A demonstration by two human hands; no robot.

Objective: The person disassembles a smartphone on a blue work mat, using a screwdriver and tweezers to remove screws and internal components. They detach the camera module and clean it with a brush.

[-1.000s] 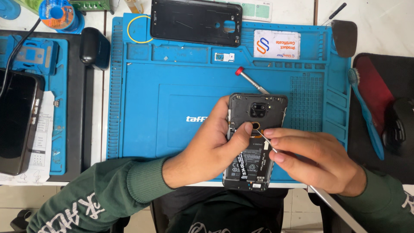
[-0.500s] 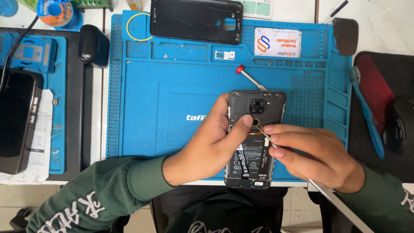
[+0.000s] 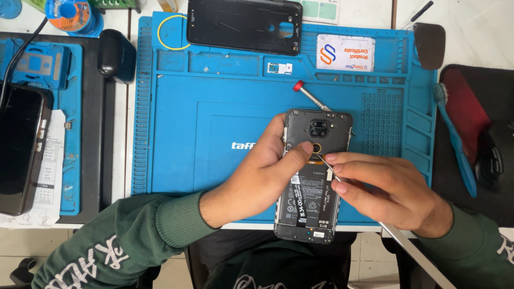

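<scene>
Left hand (image 3: 262,179) grips opened phone (image 3: 313,176) on blue mat (image 3: 214,118). Right hand (image 3: 388,190) holds tweezers (image 3: 326,166) at its midsection. Screwdriver (image 3: 309,95) just behind phone.

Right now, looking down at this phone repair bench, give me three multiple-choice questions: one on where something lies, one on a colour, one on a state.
1. Where does the detached black back cover lie?
A. at the far edge of the blue repair mat
B. under the opened phone
C. on the floor

2. What colour is the cap of the screwdriver lying on the mat?
A. green
B. red
C. white

3. What state is the opened phone in?
A. back cover fitted
B. back off, battery and camera module exposed
C. screen facing up

Answers: 1 A, it lies across the mat's top rim. 2 B, its round end is red. 3 B, the left hand steadies it while the right hand holds tweezers to its bared inside.
</scene>
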